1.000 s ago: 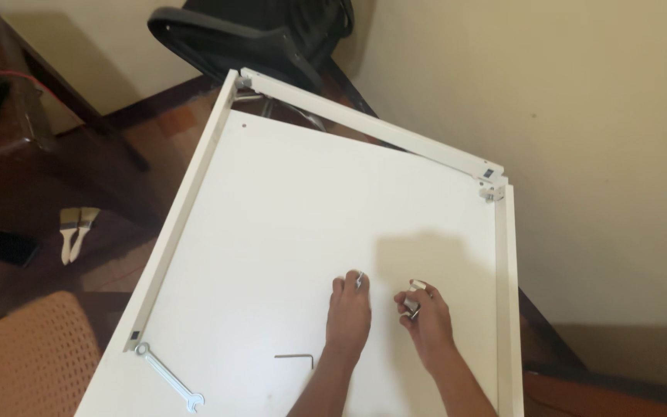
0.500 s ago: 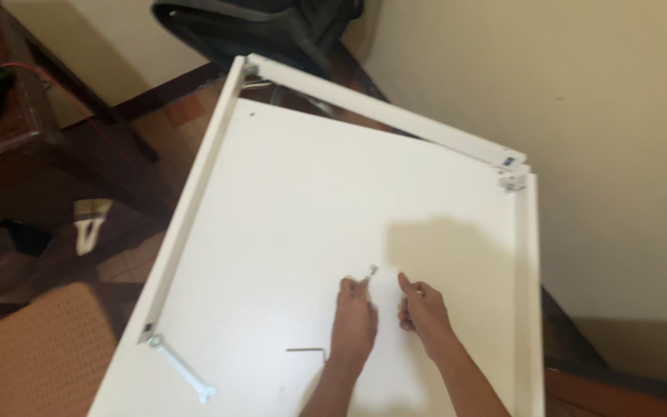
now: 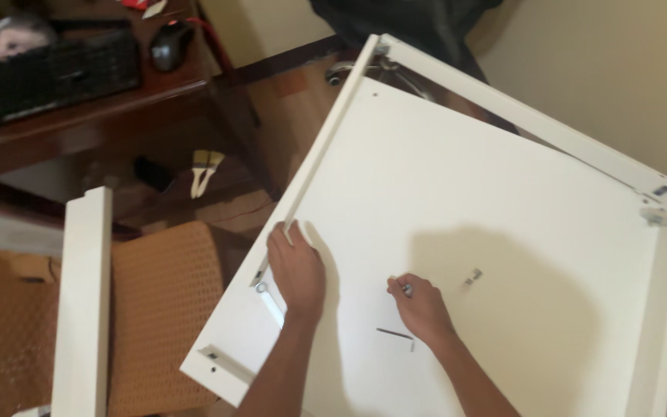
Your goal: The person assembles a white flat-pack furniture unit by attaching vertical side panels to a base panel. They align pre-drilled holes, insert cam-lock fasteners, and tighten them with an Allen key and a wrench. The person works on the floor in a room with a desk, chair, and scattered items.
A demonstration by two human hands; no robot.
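Smooth matt white laminate on the panel (image 3: 488,201). Small shiny metal fitting (image 3: 473,276) right of centre. Thin dark metal hex key (image 3: 395,334) lower centre. Polished brown wood on the desk (image 3: 79,123), upper left. Woven tan mesh on the seat (image 3: 156,309), lower left.
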